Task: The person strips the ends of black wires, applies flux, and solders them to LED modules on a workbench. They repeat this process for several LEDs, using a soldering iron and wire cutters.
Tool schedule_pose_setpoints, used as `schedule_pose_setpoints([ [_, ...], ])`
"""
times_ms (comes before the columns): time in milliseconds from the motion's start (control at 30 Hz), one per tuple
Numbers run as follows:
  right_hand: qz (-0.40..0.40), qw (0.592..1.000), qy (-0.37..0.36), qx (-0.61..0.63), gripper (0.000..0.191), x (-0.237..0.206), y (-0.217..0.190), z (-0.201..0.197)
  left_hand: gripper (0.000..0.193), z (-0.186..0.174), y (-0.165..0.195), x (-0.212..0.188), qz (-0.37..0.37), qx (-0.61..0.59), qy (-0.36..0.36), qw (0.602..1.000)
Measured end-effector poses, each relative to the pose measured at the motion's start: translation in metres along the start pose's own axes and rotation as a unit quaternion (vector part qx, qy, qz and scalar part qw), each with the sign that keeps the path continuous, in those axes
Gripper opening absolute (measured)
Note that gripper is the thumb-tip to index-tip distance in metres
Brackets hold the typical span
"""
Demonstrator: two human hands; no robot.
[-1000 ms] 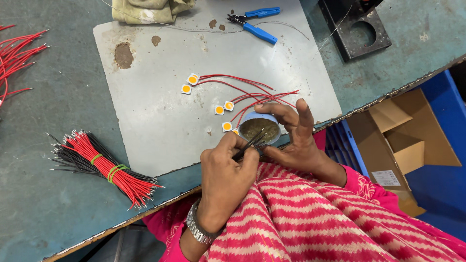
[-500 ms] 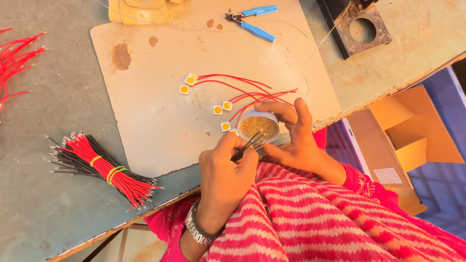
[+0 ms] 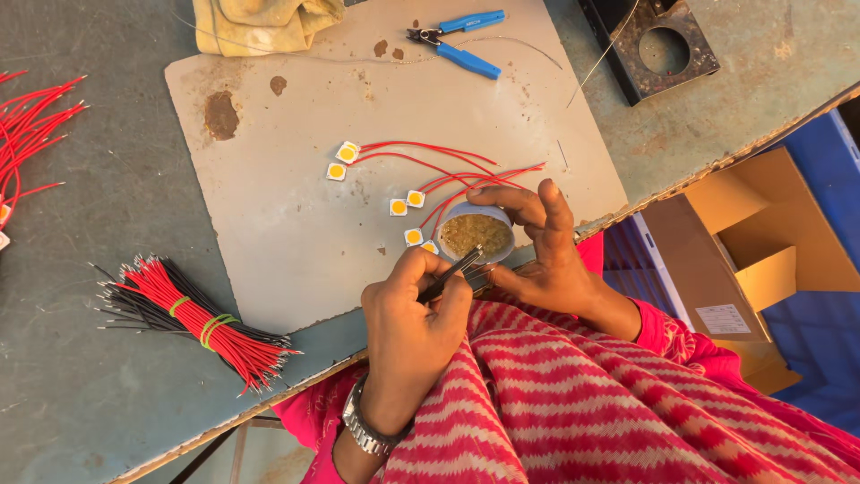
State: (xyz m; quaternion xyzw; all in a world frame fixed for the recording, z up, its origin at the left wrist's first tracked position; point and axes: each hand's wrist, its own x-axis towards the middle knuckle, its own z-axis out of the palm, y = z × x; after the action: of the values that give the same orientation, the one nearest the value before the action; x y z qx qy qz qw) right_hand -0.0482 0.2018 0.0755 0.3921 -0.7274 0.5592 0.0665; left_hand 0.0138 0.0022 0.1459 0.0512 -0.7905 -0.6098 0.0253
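My left hand [image 3: 414, 314], with a metal watch on its wrist, grips dark tweezers [image 3: 455, 272] whose tips sit at the near rim of a small round tin [image 3: 475, 233] of brownish paste. My right hand [image 3: 537, 246] curls around the tin's right side and holds it at the table's front edge. Just left of the tin, several small square white chips with yellow centres [image 3: 399, 207] lie on a grey mat [image 3: 296, 224]. Thin red wires [image 3: 430, 152] run from them toward the tin.
A banded bundle of red and black wires [image 3: 193, 318] lies at the front left, and loose red wires [image 3: 31, 125] at the far left. Blue-handled pliers [image 3: 461, 40], a yellow cloth [image 3: 269, 22] and a metal block with a hole [image 3: 658, 49] lie at the back. An open cardboard box [image 3: 743, 260] stands below on the right.
The view has shifted slightly. My hands stay at the tin, and the tweezers have dropped a little toward its near rim.
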Motion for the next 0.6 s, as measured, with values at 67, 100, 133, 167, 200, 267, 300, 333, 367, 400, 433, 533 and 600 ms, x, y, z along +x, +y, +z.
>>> schedule_pose_setpoints([
  [67, -0.001, 1.000, -0.002, -0.015, 0.127, 0.0005, -0.0001, -0.0004, 0.012, -0.0006, -0.0005, 0.0002, 0.007, -0.004, -0.002, 1.000],
  [100, -0.002, 1.000, -0.003, -0.022, 0.127, 0.0008, -0.0002, -0.0007, 0.012, -0.0007, -0.0009, 0.0003, 0.014, -0.011, -0.002, 1.000],
  [133, -0.005, 1.000, -0.003, -0.023, 0.127, 0.0012, -0.0004, -0.0009, 0.012, -0.0008, -0.0014, 0.0005, 0.020, -0.017, -0.003, 1.000],
  [167, -0.008, 1.000, -0.004, -0.023, 0.127, 0.0016, -0.0005, -0.0011, 0.011, -0.0007, -0.0019, 0.0008, 0.019, -0.015, -0.003, 1.000],
  [200, -0.011, 1.000, -0.006, -0.023, 0.127, 0.0021, -0.0009, -0.0013, 0.011, -0.0007, -0.0024, 0.0009, 0.017, -0.014, -0.003, 1.000],
  [267, -0.008, 1.000, -0.009, -0.019, 0.126, 0.0023, -0.0021, -0.0015, 0.011, -0.0006, -0.0032, 0.0010, 0.015, -0.014, 0.000, 1.000],
  [300, -0.007, 1.000, -0.010, -0.017, 0.126, 0.0023, -0.0028, -0.0015, 0.010, -0.0005, -0.0035, 0.0011, 0.015, -0.016, 0.003, 1.000],
  [333, -0.008, 1.000, -0.008, -0.019, 0.127, 0.0023, -0.0036, -0.0013, 0.010, -0.0003, -0.0038, 0.0011, 0.015, -0.018, 0.006, 1.000],
  [367, -0.008, 1.000, -0.007, -0.021, 0.128, 0.0022, -0.0042, -0.0010, 0.010, -0.0001, -0.0039, 0.0012, 0.016, -0.016, 0.009, 1.000],
  [400, -0.008, 1.000, -0.005, -0.022, 0.128, 0.0021, -0.0047, -0.0007, 0.011, 0.0003, -0.0040, 0.0014, 0.017, -0.015, 0.012, 1.000],
  [433, -0.009, 1.000, -0.005, -0.025, 0.129, 0.0022, -0.0049, -0.0007, 0.012, 0.0005, -0.0041, 0.0017, 0.018, -0.014, 0.015, 1.000],
  [533, -0.009, 0.999, -0.003, -0.031, 0.129, 0.0027, -0.0049, -0.0009, 0.014, -0.0002, -0.0041, 0.0022, 0.011, -0.006, 0.016, 1.000],
  [600, -0.006, 0.999, -0.002, -0.033, 0.129, 0.0029, -0.0049, -0.0009, 0.014, 0.0000, -0.0040, 0.0027, 0.036, -0.018, 0.020, 0.999],
])
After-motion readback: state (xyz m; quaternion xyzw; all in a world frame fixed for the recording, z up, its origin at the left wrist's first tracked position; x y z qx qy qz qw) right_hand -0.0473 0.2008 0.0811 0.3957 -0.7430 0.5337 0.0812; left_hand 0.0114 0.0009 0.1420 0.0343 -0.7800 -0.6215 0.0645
